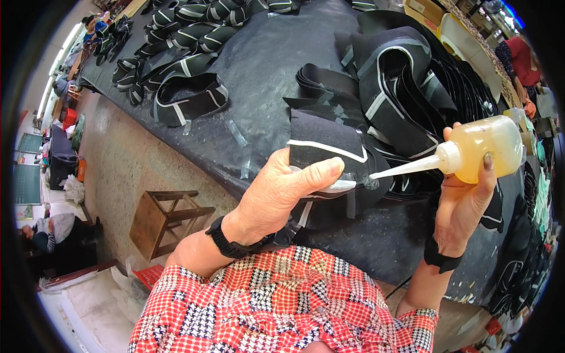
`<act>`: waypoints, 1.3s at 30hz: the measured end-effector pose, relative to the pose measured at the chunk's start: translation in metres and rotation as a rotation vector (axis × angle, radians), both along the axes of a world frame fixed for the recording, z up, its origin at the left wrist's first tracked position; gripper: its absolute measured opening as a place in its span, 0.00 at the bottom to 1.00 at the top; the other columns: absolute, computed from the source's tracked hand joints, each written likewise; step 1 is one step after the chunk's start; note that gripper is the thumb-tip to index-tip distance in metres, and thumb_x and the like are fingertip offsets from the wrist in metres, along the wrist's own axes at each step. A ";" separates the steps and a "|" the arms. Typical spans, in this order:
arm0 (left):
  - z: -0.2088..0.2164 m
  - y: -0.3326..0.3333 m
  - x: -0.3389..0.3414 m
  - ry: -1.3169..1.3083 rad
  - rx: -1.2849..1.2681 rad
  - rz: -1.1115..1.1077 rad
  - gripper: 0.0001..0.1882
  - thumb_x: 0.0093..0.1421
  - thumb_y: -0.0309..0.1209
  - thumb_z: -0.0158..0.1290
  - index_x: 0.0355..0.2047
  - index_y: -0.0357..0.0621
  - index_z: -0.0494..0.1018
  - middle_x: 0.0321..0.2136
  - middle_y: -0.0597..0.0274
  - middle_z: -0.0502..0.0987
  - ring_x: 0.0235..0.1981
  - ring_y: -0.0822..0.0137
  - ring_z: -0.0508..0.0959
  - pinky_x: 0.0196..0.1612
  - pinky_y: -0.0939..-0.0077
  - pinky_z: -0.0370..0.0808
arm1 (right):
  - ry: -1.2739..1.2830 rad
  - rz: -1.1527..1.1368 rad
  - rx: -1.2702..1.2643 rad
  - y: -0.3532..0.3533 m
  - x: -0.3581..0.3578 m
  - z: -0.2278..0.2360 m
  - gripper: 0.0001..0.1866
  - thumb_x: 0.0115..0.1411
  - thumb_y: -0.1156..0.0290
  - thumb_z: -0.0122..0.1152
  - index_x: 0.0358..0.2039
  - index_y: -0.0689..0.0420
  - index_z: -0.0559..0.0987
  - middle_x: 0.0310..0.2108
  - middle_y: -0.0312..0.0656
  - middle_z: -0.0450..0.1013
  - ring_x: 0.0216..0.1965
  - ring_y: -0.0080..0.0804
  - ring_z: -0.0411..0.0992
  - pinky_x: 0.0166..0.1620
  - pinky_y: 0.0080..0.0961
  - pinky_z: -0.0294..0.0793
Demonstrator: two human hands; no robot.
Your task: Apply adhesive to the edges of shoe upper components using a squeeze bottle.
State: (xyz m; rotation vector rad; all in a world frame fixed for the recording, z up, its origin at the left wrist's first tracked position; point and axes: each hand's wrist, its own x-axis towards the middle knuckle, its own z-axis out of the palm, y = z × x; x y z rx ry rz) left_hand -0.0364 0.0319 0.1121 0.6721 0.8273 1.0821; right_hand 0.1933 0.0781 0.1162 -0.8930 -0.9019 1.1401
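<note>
Black piece point(325, 129) in left grip point(272, 191), squeeze bottle point(487, 147) in right grip point(461, 206)

Left hand point(273, 191) pinches a black fabric piece point(322, 128) with white trim point(329, 145), right hand point(462, 203) grips a squeeze bottle point(497, 135) of yellowish liquid point(471, 159), nozzle point(409, 168) basically at the piece's edge. Bunch of black loops point(206, 100) on the dark table point(265, 70) too.

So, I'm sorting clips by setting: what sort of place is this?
Probably a workshop making fabric goods: many similar black pieces, trimmed in white, are heaped on a large dark worktable, and the right hand holds a yellowish, nozzled squeeze bottle.
</note>
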 end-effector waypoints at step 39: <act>0.108 -0.061 -0.130 -0.245 0.603 0.588 0.20 0.58 0.38 0.41 0.46 0.38 0.65 0.43 0.54 0.70 0.46 0.60 0.70 0.52 0.63 0.63 | 0.981 0.608 -0.339 0.008 -0.013 -0.017 0.25 0.55 0.59 0.50 0.50 0.58 0.61 0.48 0.52 0.62 0.48 0.47 0.65 0.44 0.38 0.72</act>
